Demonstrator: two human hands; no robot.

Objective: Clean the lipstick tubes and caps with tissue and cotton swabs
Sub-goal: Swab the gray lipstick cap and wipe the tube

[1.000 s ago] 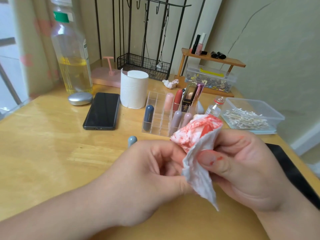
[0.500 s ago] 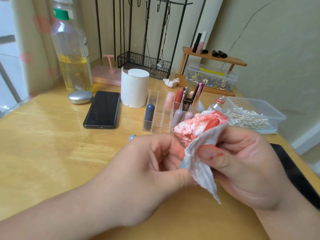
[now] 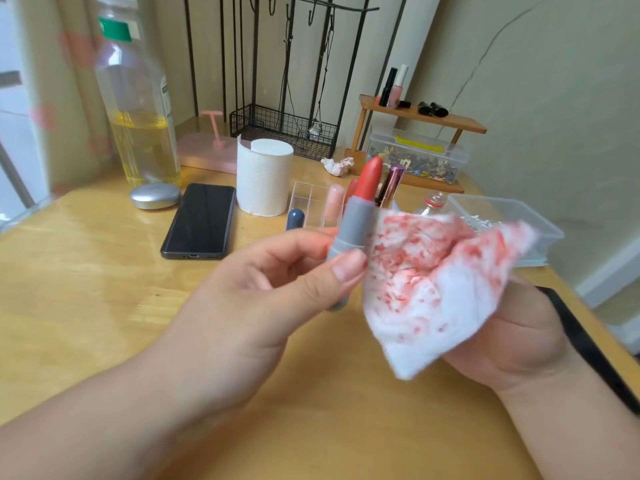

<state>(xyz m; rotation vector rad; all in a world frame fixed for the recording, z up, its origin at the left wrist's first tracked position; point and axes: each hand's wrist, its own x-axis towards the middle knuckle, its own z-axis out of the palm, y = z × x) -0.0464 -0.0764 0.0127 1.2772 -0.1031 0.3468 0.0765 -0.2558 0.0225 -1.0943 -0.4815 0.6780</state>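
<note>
Lipstick tube (image 3: pixel 351 233): grey, uncapped, red bullet raised, leaning slightly right; it was held above the table's middle, just left of the tissue.
Left hand (image 3: pixel 263 292): thumb and fingers were curled round the tube's lower part.
Right hand (image 3: pixel 512 341): held the tissue from behind, fingers hidden by it.
Tissue (image 3: pixel 433 289): white, crumpled, smeared red.
Table (image 3: pixel 86 289): wooden; phone (image 3: pixel 199 220), tissue roll (image 3: pixel 264 181) and clear organiser (image 3: pixel 308 199) stood farther back, swab box (image 3: pixel 512 216) far right.

Matt grey plastic lipstick tube (image 3: pixel 353 225), crumpled soft paper tissue (image 3: pixel 426 289), glossy varnished wooden table (image 3: pixel 86 306).
</note>
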